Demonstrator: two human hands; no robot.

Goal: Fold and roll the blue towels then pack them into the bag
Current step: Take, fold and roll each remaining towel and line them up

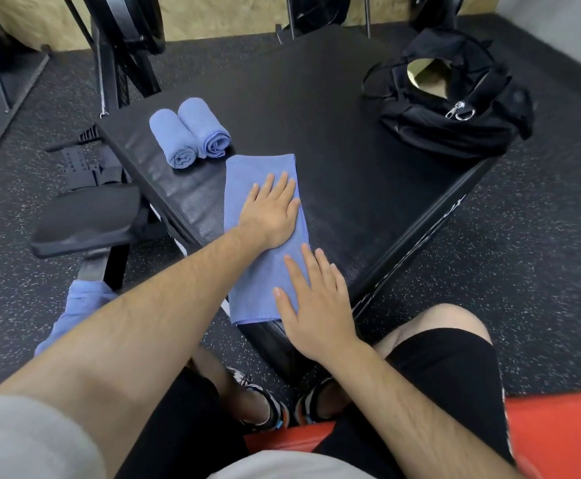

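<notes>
A long blue cloth towel folded into a narrow strip point(265, 274) lies on the black padded tabletop point(334, 133), running from its near corner inward, with its near end hanging just over the near edge. The person's left hand point(272, 210) lies flat on the middle of the strip, its fingers point(272, 188) straight and slightly spread, pressing down and gripping nothing. The right hand point(316, 305) rests flat at the strip's near end by the near corner. Its fingers point(296, 276) are also straight and open, partly on the cloth and partly on the bare pad beside it. Two rolled blue towels point(189, 133) sit side by side, touching each other, near the tabletop's left edge, just beyond the strip's far end. A black fabric bag with a silver zip pull point(455, 112) slumps at the far right corner with its top gaping open, well apart from the towels. Down to the left, another loose blue towel point(81, 299) droops below a black padded seat point(88, 219), over the speckled dark rubber floor point(541, 219). The person sits on an orange padded bench point(558, 433).
</notes>
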